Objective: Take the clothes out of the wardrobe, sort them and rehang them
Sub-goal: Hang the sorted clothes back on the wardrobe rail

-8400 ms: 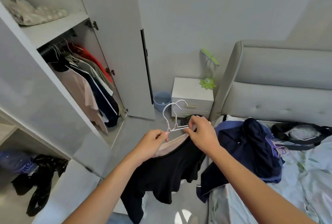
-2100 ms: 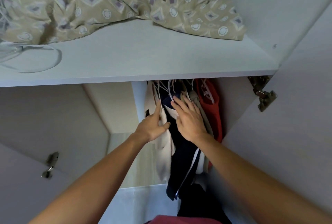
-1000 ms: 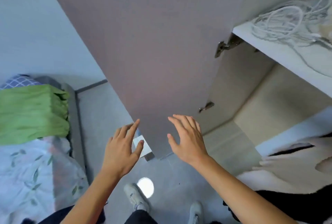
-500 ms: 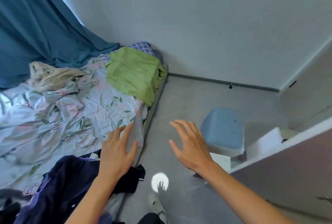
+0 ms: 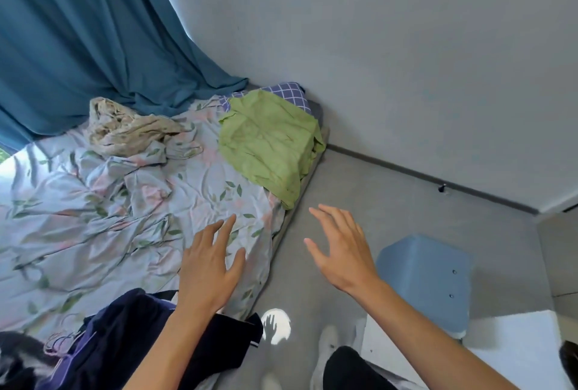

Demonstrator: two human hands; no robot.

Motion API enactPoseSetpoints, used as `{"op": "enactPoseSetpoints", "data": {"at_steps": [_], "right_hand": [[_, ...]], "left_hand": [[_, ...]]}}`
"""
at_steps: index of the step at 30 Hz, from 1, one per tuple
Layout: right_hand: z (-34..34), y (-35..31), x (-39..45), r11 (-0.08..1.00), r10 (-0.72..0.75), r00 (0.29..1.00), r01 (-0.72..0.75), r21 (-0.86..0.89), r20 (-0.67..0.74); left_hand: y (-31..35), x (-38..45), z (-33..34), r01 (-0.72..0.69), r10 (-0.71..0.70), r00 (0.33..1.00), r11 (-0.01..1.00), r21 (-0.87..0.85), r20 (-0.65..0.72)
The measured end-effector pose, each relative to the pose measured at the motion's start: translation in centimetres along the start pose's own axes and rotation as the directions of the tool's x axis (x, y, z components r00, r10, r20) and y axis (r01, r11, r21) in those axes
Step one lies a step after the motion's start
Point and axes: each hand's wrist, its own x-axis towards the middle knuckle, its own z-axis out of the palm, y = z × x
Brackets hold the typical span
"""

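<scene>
Both hands empty, fingers spread: left hand [image 5: 208, 267] over the bed [image 5: 93, 217], right hand [image 5: 341, 252] over the floor. Dark clothes [image 5: 125, 346] piled at the bed's near edge. My worry: grabbing tangled garments together drags the pile onto the floor.

Both forearms are bare, no sleeves showing. Beside the blue plastic stool [image 5: 430, 277], a black trouser leg [image 5: 353, 369] ends above a white shoe [image 5: 327, 344].
</scene>
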Motion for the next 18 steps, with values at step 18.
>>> {"op": "enactPoseSetpoints", "data": {"at_steps": [18], "right_hand": [[-0.3, 11.1, 34.7, 0.980, -0.196, 0.975, 0.191, 0.061, 0.106]], "left_hand": [[5.1, 29.1, 4.6, 0.193, -0.189, 0.979, 0.980, 0.048, -0.074]]}}
